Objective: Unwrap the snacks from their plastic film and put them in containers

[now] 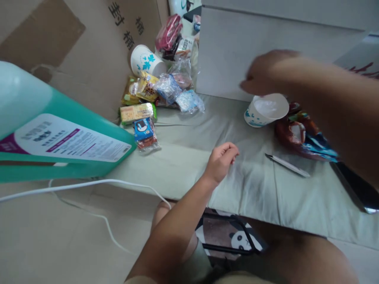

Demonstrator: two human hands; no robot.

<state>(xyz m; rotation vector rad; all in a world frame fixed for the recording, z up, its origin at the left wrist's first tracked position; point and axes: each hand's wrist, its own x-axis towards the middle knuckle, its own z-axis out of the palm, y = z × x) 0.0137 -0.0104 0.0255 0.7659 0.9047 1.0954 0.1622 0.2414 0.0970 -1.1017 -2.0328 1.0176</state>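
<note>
My left hand (222,159) rests over the cloth-covered table edge, its fingers curled in and the thumb against them; nothing shows in it. My right hand (268,71) is held above a white paper cup (256,114) with blue leaf prints, and motion smears its fingers. The cup stands tilted, with crumpled whitish, see-through material (265,105) inside. To the right of the cup, partly behind my right forearm, lies a red dish (284,138) with several colourful snack packets (314,140). A white pen (287,165) lies in front of the dish.
At left back, a second paper cup (146,61) lies on its side among several wrapped snacks (168,86). A large green-liquid bottle (71,114) leans in at left, before a cardboard box (97,47). A white box (225,51) stands behind; a dark phone (355,185) lies right.
</note>
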